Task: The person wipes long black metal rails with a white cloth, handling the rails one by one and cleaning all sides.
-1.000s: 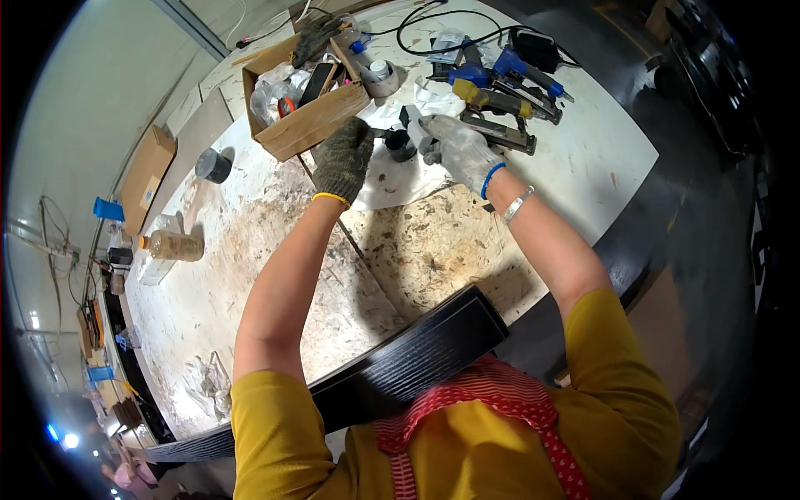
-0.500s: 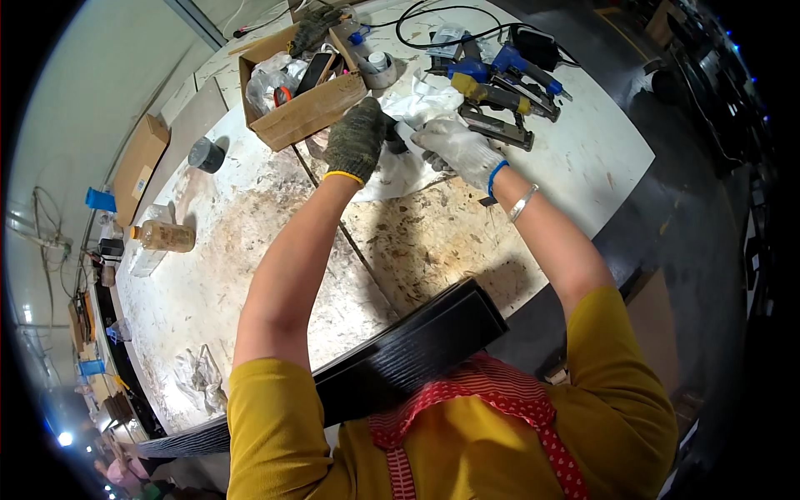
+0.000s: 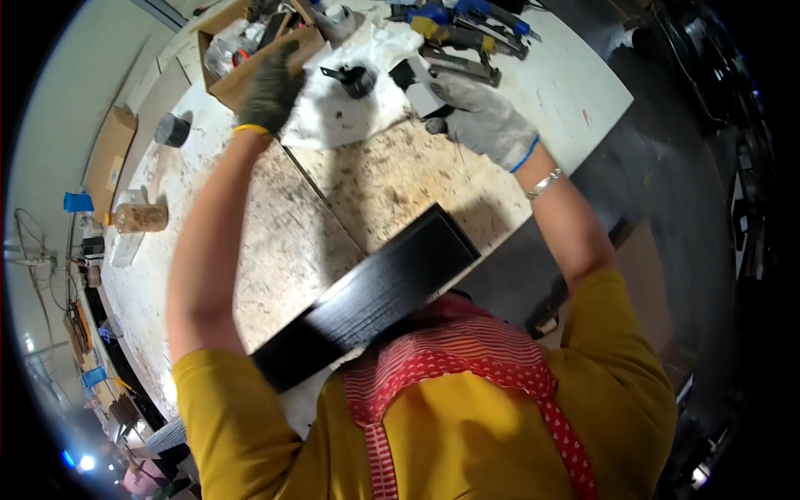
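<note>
My left hand (image 3: 272, 93), in a dark green glove, is stretched out at the near corner of the cardboard box (image 3: 229, 90); its fingers look extended, with nothing visible in them. My right hand (image 3: 487, 121), in a pale glove with a blue cuff, is closed on a small flat piece (image 3: 426, 99), whitish with a dark end; its exact kind I cannot make out. Between the hands, a small black cup with a handle (image 3: 358, 82) rests on a white cloth (image 3: 342, 121). A long black grooved board (image 3: 367, 292) lies across the table's near edge, against the apron.
Several blue, yellow and black nail guns (image 3: 462, 67) lie at the back right. Plastic bags fill part of the box. A grey round pot (image 3: 172, 130) and a bottle of amber liquid (image 3: 142, 218) stand at the left. Brown stains cover the worn tabletop (image 3: 400, 175).
My hands have moved apart: the left toward the box, the right nearer to me with the flat piece. The black cup now shows on the cloth. The view has shifted.
</note>
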A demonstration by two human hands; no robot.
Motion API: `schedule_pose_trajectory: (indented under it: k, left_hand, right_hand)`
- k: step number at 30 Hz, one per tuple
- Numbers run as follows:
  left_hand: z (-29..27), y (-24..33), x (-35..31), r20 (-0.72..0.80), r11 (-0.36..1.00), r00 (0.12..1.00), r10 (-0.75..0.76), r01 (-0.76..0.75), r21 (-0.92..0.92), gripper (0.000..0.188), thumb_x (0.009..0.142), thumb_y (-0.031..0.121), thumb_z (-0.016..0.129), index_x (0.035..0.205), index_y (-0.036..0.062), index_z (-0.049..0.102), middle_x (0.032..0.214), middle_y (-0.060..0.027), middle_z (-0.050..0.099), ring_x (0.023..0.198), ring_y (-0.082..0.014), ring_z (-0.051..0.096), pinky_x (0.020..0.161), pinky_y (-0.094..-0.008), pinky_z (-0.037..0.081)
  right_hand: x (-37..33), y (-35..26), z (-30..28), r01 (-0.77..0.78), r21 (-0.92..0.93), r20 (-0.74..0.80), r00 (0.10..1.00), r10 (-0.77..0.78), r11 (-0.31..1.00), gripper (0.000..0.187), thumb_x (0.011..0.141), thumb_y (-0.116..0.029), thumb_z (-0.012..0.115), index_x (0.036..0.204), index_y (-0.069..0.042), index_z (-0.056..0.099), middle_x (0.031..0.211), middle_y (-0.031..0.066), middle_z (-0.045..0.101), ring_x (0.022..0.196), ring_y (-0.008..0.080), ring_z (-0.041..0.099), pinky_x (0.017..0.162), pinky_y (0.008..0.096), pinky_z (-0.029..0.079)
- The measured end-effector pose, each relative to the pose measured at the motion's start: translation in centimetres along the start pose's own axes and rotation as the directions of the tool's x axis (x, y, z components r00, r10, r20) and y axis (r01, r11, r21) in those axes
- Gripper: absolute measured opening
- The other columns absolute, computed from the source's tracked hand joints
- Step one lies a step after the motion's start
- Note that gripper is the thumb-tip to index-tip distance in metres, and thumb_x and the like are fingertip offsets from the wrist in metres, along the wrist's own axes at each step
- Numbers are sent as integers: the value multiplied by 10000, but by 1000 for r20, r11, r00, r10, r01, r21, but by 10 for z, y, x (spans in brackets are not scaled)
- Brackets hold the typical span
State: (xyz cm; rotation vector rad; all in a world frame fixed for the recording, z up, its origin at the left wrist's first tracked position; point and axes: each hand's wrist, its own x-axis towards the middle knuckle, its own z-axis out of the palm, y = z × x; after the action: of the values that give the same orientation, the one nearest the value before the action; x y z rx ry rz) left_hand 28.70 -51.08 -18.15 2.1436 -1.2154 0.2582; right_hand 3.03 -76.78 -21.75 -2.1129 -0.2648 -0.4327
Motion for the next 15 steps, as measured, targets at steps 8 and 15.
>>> schedule_pose_trajectory:
  k: [8,15]
  left_hand:
    - [-195,110,-135,463,932,838,-289,358,-66,243,983,165,544,1134,15,661,1014,-129,707,961,-232,676,861,-341,527]
    - [-264,222,-292,442,838,718,-537,515,181,791,773,421,809,1398,42,507,1374,-164,578,1290,-315,536,1100,-417,403]
  right_hand:
    - [-63,-139,-62,-511,383,160,857,489,770,424,915,-68,681,1317,-3,561,1250,70,623,1149,177,591,1026,310,483]
    - [-68,-151,-68,141,-198,216,971,-97,970,428,849,-126,750,1238,-8,619,1244,158,629,1199,322,574,1059,379,465]
